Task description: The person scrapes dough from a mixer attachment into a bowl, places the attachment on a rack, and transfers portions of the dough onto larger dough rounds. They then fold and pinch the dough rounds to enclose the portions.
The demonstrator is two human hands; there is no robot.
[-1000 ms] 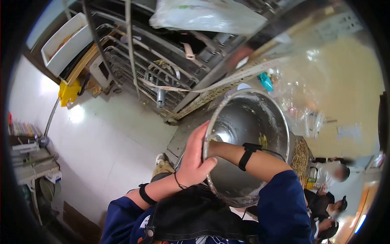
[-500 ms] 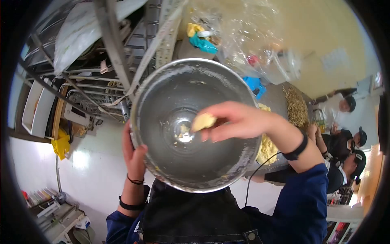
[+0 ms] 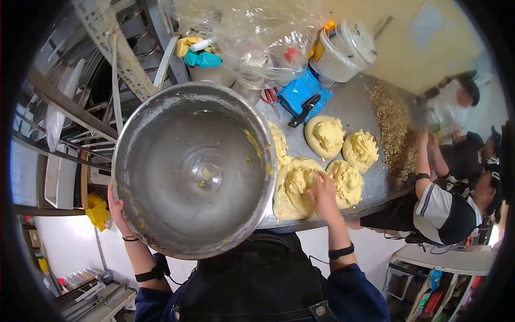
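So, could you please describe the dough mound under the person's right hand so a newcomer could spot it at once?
Start at the steel table, just right of the big mixing bowl. Of the yellow dough mounds there, it is the dough mound at the near edge, largest of all, and the only one the right hand rests on.

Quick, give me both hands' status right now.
Left hand: closed on the rim of the bowl.
Right hand: open, pressing on a dough mound; holds nothing.
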